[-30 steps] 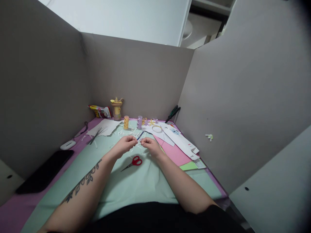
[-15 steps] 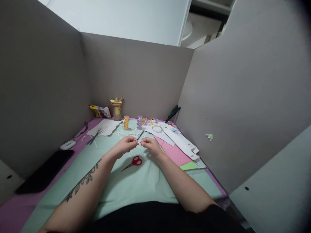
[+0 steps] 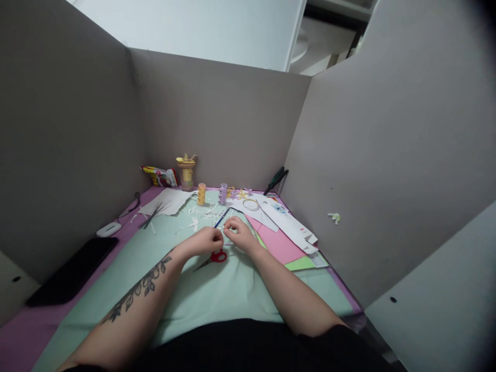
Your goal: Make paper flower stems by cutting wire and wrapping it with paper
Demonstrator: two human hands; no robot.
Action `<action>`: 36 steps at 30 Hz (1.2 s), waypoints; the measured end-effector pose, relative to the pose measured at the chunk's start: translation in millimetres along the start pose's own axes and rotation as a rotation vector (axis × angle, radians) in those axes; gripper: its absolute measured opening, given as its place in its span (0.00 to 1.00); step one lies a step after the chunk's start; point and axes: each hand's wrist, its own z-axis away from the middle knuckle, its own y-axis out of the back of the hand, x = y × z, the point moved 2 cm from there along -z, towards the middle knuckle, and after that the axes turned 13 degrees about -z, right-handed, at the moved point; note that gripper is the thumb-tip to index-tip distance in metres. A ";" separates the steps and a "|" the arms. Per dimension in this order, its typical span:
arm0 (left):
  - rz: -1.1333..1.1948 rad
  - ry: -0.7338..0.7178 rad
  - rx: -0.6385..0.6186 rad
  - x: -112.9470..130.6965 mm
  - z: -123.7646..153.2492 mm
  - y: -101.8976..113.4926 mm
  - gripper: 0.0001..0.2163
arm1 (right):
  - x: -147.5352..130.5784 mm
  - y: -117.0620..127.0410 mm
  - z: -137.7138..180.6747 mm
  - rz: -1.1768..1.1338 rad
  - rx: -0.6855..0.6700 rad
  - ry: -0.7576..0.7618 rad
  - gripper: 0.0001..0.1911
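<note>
My left hand (image 3: 206,241) is closed, its fingertips pinched just above the red-handled scissors (image 3: 218,256). My right hand (image 3: 238,234) is a little further off to the right, thumb and fingers also pinched together. What either pinch holds is too small to make out. A thin pale strip lies near the fingertips. Between and beyond the hands rests a blue pen (image 3: 221,218). White paper scraps (image 3: 196,221) are scattered on the pale green cloth (image 3: 201,299) past my left hand.
Orange (image 3: 201,194) and purple (image 3: 222,194) cylinders stand at the back beside small star-shaped pieces (image 3: 242,194). Pink paper (image 3: 277,240) and a white flattened box (image 3: 289,225) lie right. A black tablet-like slab (image 3: 72,272) lies left. Grey partitions (image 3: 220,119) enclose the table.
My hands have moved apart. The left came down and nearer, over the scissors' handles; the right shifted slightly away. More of the pen and paper scraps now shows.
</note>
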 end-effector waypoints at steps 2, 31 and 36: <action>-0.029 0.022 0.009 -2.4 -1.1 -1.2 0.07 | -4.0 -1.1 1.0 0.032 -0.003 0.049 0.05; 0.856 0.276 0.118 0.6 0.7 14.7 0.12 | -31.7 -0.7 12.1 0.219 0.220 0.296 0.04; 0.884 0.277 0.105 1.4 1.3 15.2 0.12 | -31.9 -0.8 11.6 0.193 0.222 0.273 0.04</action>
